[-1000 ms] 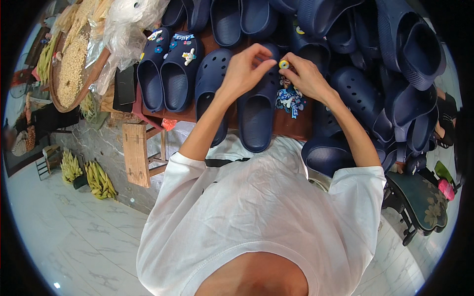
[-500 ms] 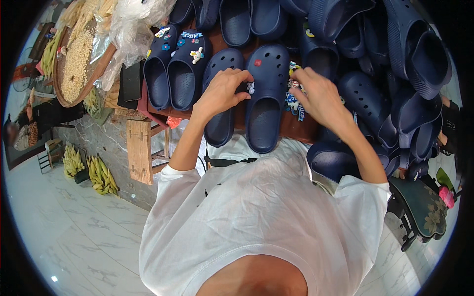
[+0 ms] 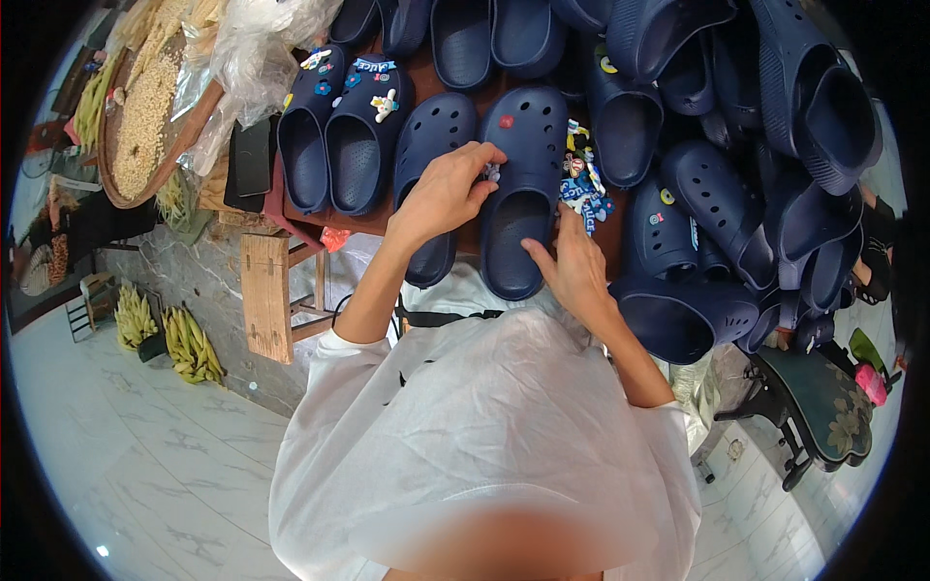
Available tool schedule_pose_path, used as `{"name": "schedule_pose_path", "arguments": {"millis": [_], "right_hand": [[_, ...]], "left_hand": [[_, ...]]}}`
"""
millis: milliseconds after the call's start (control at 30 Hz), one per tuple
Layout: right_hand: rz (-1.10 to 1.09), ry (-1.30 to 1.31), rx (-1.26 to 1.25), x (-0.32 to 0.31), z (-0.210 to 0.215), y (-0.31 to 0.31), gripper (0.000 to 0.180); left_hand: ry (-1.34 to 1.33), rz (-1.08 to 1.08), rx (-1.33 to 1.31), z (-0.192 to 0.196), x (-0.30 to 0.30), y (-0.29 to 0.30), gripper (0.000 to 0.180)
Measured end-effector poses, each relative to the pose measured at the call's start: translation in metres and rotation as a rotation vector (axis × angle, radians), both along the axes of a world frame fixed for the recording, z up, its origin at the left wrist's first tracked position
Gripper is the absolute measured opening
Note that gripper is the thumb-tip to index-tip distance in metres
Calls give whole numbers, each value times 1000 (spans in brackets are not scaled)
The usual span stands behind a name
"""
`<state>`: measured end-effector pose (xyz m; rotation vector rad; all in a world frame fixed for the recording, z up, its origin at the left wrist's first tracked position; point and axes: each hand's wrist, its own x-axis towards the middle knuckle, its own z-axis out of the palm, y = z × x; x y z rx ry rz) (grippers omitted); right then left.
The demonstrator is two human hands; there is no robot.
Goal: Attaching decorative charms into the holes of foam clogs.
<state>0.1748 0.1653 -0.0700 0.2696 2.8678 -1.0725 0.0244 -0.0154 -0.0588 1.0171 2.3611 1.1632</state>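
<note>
Because the centre clog (image 3: 524, 160) lay between the two hands, we took its long axis as our reference: it ran nearly up and down the frame, toe toward the top edge, open heel toward the lower edge, leaning only slightly. The clog rested on the red-brown worktop (image 3: 609, 240), just above the middle of the frame.

We found the left hand (image 3: 446, 197) at the left flank of its toe section, fingers and thumb curled nearly together around a small pale charm (image 3: 492, 173); whether the charm touched the clog we could not tell. A second clog (image 3: 438, 124) lay parallel on the left, partly covered by that hand.

We recorded the right hand (image 3: 572, 266) beside the heel on the right, thumb and forefinger spread well apart with nothing seen between them. Its thumb reached over the heel's right rim; contact was uncertain. Its fingertips ended just below the charm pile (image 3: 581, 174), which lay right of the clog's toe section. Thus we judged the left hand nearer the holed toe, where a red charm (image 3: 506, 122) sat, and the right hand nearer the pile.
</note>
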Motion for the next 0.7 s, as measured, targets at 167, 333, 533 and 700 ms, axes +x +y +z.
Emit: {"name": "schedule_pose_path", "arguments": {"millis": [167,333,533,700], "right_hand": [[-93,-89,36,-11,-25,-6,50],[-170,40,-82,-4,-39,-8,43],[-238,88,-252,9,-60,-18,36],[-214,115,-267,10,-68,-17,38]], "left_hand": [[20,101,48,1,12,4,29],[89,263,27,6,25,11,33],[65,343,-21,7,22,20,45],[64,306,4,-5,26,20,44]]}}
